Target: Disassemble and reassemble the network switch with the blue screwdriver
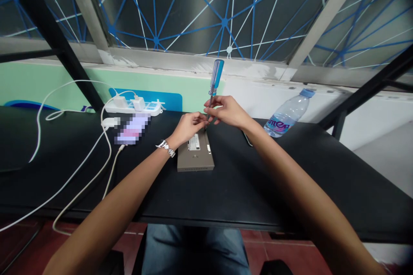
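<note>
Lap first: blue jeans [193, 249] at the bottom of the view, over a red tile floor [284, 247]. Black worktop [232, 191] in front of the person.

Grey-brown metal box [195, 157] lies flat on the worktop, a white label [194, 142] on its top face. Left hand [189, 128] sits over the box's far end, fingers curled and loosely bent; whether its grip holds anything, I cannot tell. Metal wristwatch [166, 148] on that wrist. Right hand [227, 111] is closed in a pinch around the shaft of a blue-handled screwdriver [217, 76], just under the handle. The tool stands nearly upright, tilted slightly, its tip down at the box's far end beside the left fingertips.

Thin dark object [247, 139] lies on the worktop right of the box, partly hidden by the right forearm. White cables [75, 176] loop across the left side, running to a white power strip [132, 108] with plugs in it. Pixelated flat object [132, 128] lies beside the strip, too blurred to name. Plastic water bottle [286, 114] lies on its side at the far right edge. Beyond: mint-green wall [41, 88] with a blue panel [145, 99], then a window [193, 8] crossed by blue and white lines.
</note>
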Demonstrator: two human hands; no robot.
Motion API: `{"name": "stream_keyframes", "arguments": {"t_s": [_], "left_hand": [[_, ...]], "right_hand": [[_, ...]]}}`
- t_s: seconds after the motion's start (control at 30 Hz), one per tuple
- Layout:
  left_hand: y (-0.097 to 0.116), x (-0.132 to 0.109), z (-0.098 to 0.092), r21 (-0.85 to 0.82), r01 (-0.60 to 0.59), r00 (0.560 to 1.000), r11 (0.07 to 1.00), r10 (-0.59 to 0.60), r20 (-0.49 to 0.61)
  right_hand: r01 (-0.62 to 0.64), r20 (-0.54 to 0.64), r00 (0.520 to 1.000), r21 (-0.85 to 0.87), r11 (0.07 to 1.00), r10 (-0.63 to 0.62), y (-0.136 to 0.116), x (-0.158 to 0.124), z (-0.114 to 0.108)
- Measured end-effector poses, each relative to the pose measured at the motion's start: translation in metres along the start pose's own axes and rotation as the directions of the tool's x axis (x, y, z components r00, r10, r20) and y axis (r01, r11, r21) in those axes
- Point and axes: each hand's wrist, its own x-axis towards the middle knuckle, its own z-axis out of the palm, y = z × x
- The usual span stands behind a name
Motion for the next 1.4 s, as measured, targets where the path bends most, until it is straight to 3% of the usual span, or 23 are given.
{"name": "stream_keyframes", "arguments": {"t_s": [0.17, 0.4, 0.63, 0.73, 0.93, 1.1, 1.4], "left_hand": [[0.005, -0.001, 0.002, 0.036, 0.017, 0.999, 0.999, -0.015, -0.032], [0.01, -0.002, -0.008, 0.057, 0.03, 0.999, 0.998, -0.027, -0.044], [0.02, -0.013, -0.02, 0.19, 0.011, 1.0, 0.982, -0.008, -0.02], [0.026, -0.025, -0.024, 0.25, 0.004, 1.0, 0.968, -0.003, -0.001], [0.04, -0.04, -0.019, 0.255, -0.044, 0.997, 0.966, 0.028, 0.067], [0.042, -0.041, -0.014, 0.271, -0.024, 0.992, 0.962, -0.011, 0.126], [0.036, -0.041, -0.018, 0.275, 0.028, 0.99, 0.961, -0.065, 0.126]], "right_hand": [[0.052, 0.009, 0.999, -0.159, 0.986, -0.052, 0.006, 0.001, 0.002], [0.059, -0.003, 0.998, -0.143, 0.988, -0.06, 0.006, 0.002, 0.001], [-0.018, -0.074, 0.997, 0.125, 0.992, 0.028, 0.0, -0.012, -0.002], [-0.048, -0.139, 0.985, 0.318, 0.947, 0.097, 0.002, -0.034, 0.003], [0.035, -0.281, 0.948, 0.56, 0.828, 0.15, 0.025, -0.074, 0.022], [0.045, -0.331, 0.915, 0.65, 0.759, 0.229, 0.042, -0.083, 0.034], [0.046, -0.34, 0.897, 0.708, 0.705, 0.283, 0.039, -0.085, 0.041]]}}
